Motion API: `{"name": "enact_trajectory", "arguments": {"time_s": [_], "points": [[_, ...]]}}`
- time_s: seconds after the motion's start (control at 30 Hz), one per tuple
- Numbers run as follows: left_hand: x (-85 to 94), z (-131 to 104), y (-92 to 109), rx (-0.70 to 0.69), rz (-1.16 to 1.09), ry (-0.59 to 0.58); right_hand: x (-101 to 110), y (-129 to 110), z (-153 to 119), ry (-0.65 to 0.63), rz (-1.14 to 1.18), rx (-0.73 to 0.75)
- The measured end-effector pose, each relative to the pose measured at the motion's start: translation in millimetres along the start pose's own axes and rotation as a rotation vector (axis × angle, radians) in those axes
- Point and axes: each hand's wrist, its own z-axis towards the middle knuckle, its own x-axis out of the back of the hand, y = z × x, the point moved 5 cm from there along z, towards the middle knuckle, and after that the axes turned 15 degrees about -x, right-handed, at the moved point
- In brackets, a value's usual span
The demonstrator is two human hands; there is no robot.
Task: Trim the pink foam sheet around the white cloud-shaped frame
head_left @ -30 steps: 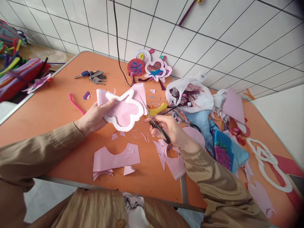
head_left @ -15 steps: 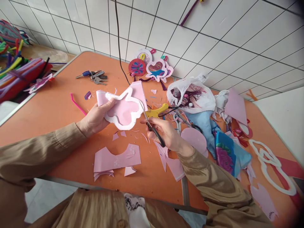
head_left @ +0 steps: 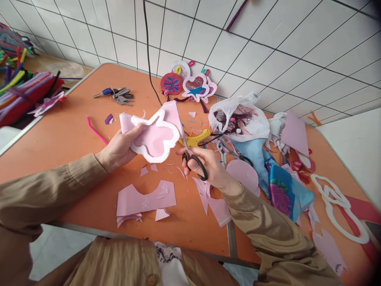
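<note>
The pink sheet (head_left: 172, 114) and white outline (head_left: 154, 159) are pinched together in the left hand (head_left: 120, 149). Beside them, the right hand (head_left: 213, 167) grips scissors (head_left: 187, 149); turning the sheet while keeping blades just outside the white should cut cleanest.

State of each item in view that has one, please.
Left hand: closed on pink sheet.
Pink sheet: held up, partly behind the white scalloped frame.
Right hand: gripping scissors.
Scissors: blades at sheet's right edge, opening unclear.
Yellow tool: lying down, power unclear.
Plastic bag: open, dark tassels showing.
Keys: bunched, lying down.
Second scissors: lying down, partly hidden.
</note>
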Motion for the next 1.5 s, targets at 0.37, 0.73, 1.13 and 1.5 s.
{"name": "enact_trajectory", "arguments": {"time_s": [0.37,0.73,1.13,1.5], "points": [[1.0,0.7,-1.6,0.016,-0.003,-0.035,-1.0,2.6,-0.3,0.011,0.013,-0.013],[2.4,3.4,-1.7,-0.002,0.003,-0.025,1.8,12.2,-0.7,-0.041,0.014,0.048],[1.8,3.0,-2.4,-0.039,-0.002,-0.036,7.8,11.9,0.7,0.080,-0.130,0.105],[1.4,5.6,5.8,-0.065,0.074,-0.073,20.6,-5.7,-13.4,0.016,-0.141,-0.061]]}}
